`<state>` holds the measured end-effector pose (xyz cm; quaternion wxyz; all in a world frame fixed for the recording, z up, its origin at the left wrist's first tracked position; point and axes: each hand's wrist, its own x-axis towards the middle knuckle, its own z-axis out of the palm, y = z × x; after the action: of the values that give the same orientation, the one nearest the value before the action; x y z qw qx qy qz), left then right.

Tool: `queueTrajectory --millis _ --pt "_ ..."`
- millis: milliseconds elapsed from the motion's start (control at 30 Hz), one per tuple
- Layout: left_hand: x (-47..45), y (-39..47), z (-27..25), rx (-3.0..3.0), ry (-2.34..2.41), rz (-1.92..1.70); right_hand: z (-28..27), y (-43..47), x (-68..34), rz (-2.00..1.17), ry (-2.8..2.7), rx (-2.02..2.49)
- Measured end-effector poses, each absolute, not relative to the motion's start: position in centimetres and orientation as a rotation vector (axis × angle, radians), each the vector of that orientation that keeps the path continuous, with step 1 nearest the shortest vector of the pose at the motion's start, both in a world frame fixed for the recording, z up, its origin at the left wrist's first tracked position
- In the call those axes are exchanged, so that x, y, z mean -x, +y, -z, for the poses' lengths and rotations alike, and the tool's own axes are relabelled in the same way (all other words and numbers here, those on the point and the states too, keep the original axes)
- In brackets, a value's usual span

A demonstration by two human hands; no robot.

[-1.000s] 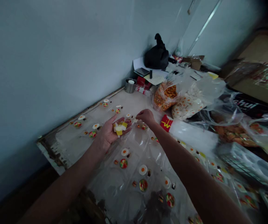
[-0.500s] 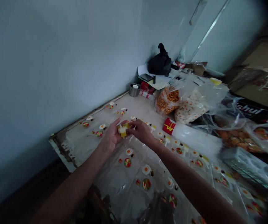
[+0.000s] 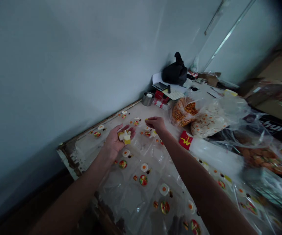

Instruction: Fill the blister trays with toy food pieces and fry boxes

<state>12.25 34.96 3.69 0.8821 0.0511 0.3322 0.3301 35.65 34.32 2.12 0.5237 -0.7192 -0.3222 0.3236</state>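
My left hand (image 3: pixel 112 138) is turned palm up and cradles several small yellow-and-white pieces (image 3: pixel 125 137). Further right and a little farther away, my right hand (image 3: pixel 157 123) pinches a small yellow piece (image 3: pixel 146 120) between thumb and fingertips, just above the table. Under both hands lie clear plastic sheets or bags, with small groups of miniature foods set out in rows. Each group near me has a toy fried egg (image 3: pixel 144 167), a round red-and-green disc (image 3: pixel 143 180), a small brown-orange piece (image 3: pixel 135 178) and a dark bit.
Behind the rows stand a metal cup (image 3: pixel 147 99) and a black bag (image 3: pixel 175 73). To the right are a plastic bag of orange pieces (image 3: pixel 184 111), a bag of egg pieces (image 3: pixel 208 125), a red packet with yellow marking (image 3: pixel 186 140) and cardboard boxes (image 3: pixel 275 70).
My right hand has left the pieces in my left palm and moved right and away, carrying a small yellow piece. The view has shifted slightly.
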Motion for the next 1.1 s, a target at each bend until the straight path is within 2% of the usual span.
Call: queueTrajectory --millis 133,367,467,600,667,833,1000,1100 --pt "-11.5 36.7 -3.7 -0.102 0.684 -0.758 0.2 37.2 -36.5 -0.712 -0.872 1.895" --pt "-13.3 37.7 -4.6 -0.065 0.643 -0.818 0.9 36.9 -37.0 -0.356 -1.081 2.087" --pt "-13.9 37.9 -4.5 -0.063 0.657 -0.855 -0.7 35.2 -35.0 -0.253 -1.246 1.959" --pt "-14.1 37.8 -4.2 -0.073 0.703 -0.800 -3.4 32.3 -31.0 -0.392 -1.688 1.549" --pt "-14.2 37.5 -4.3 -0.045 0.667 -0.784 -4.1 31.2 -29.1 -0.374 -1.845 1.518" --pt "-14.9 36.5 -4.6 0.026 0.642 -0.943 -3.2 29.9 -26.1 -0.275 -1.603 1.651" --pt "-13.9 37.7 -4.1 0.044 0.729 -1.051 -2.1 32.0 -27.7 -0.679 -1.339 1.520" --pt "-11.5 38.6 -4.4 -0.026 0.800 -1.083 -2.2 36.1 -30.3 -0.540 -1.300 1.624"
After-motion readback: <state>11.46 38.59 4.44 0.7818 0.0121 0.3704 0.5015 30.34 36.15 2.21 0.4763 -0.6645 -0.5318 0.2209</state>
